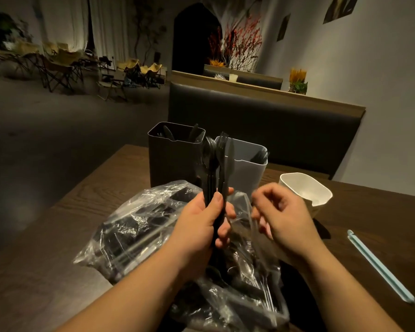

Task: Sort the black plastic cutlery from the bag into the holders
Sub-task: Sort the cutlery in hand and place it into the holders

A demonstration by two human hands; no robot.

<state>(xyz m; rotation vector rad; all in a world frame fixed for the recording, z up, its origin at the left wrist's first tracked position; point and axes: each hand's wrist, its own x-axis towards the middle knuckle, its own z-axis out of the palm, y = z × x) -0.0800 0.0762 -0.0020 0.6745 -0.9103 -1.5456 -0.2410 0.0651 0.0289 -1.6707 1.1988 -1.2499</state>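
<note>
My left hand (201,224) grips the cutlery (217,164) upright at frame centre; my right hand (280,216), loosely curled, empty, hangs just right.

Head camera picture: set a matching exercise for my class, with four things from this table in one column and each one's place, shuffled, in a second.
Things
1. black holder
2. white holder
3. cutlery bundle
4. blue stick

Places
a. gripped in the left hand
b. lying flat at the right side of the table
c. leftmost of the holders
d. rightmost of the holders

Pairs: 1-c; 2-d; 3-a; 4-b
</note>
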